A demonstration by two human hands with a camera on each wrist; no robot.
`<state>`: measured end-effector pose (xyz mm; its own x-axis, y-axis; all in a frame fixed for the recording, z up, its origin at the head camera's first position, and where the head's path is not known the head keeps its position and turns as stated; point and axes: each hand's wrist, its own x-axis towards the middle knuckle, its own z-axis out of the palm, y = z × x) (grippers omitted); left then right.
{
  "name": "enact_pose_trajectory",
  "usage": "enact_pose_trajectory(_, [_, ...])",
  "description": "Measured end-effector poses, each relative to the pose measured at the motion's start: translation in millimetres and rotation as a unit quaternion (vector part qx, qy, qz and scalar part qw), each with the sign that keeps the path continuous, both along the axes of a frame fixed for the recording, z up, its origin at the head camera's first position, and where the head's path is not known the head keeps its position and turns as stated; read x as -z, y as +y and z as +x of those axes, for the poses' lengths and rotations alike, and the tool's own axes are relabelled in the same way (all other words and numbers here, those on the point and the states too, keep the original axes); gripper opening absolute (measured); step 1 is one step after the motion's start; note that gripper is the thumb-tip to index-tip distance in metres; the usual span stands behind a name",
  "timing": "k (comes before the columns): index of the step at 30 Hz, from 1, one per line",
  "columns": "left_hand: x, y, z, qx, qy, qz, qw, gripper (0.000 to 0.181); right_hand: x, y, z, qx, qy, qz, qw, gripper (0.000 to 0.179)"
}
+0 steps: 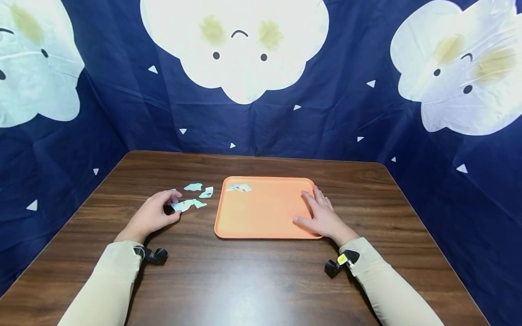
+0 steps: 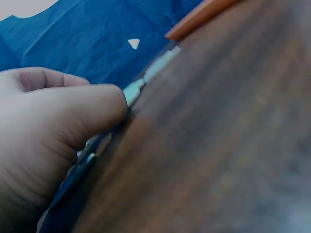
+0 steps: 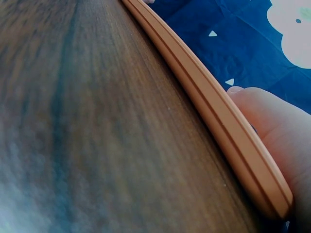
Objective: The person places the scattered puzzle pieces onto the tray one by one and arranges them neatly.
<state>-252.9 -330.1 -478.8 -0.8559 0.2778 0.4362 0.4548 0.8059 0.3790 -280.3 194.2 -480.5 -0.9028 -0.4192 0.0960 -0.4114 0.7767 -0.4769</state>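
My left hand (image 1: 152,215) is low over the table at the left, thumb and fingers spread around the near end of a light-blue, torn-looking flat piece (image 1: 182,206). Close by lie several similar pieces, among them a top one (image 1: 193,186), a notched one (image 1: 206,192) and a small pointed one (image 1: 199,203). Part of the group is hidden behind the fingers. An orange tray (image 1: 265,213) holds a patterned, jagged-edged piece (image 1: 239,187) in its far left corner. Across the tray's right rim rests my right hand (image 1: 324,217), its fingers loosely spread.
Everything sits on a dark wood-grain table (image 1: 253,276). A navy cloth (image 1: 253,124) with white clouds and small triangles hangs behind the table and at both sides.
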Motion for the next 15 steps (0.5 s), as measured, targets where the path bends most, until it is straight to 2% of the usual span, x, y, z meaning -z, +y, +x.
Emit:
enact_pose_trajectory(7, [0.8, 2.1, 2.5, -0.009, 0.026, -0.003, 0.9996, 0.041, -3.1, -2.1, 1.2, -0.002, 0.007, -0.008, 0.9999, 0.096])
enact_pose_trajectory(12, [2.1, 2.9, 2.3, 0.005, 0.043, 0.014, 0.9990, 0.040, -2.0, -1.4, 1.8, 0.000, 0.009, -0.006, 0.9999, 0.095])
enact_pose_trajectory(15, [2.6, 3.3, 2.0, 0.009, 0.047, 0.019, 0.9987, 0.045, -1.6, -0.5, 1.8, 0.001, 0.009, -0.006, 0.9999, 0.095])
